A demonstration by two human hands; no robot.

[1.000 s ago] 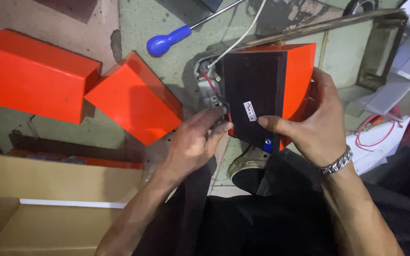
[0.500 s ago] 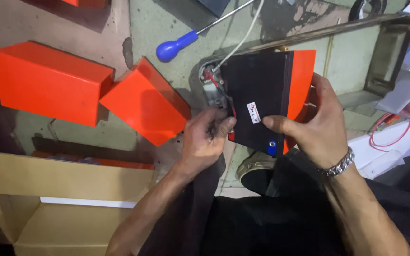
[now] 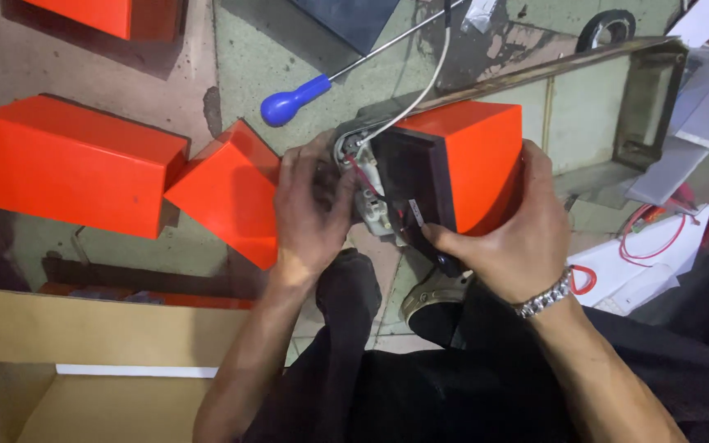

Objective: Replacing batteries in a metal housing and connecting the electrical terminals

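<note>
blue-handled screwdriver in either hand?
No, the blue-handled screwdriver lies on the floor, apart from both hands, which are on the orange unit.

**Colours on the floor and in hand**

Held box: bright orange shell, black face, small white label strip. Wires at its open end: red and white. Two loose housings on the floor: same orange, plain. Screwdriver: blue handle, bare steel shaft. Carton: tan cardboard with a white band. Wristband: silver links. Floor: pale green, brown-stained. Trousers: black
</note>
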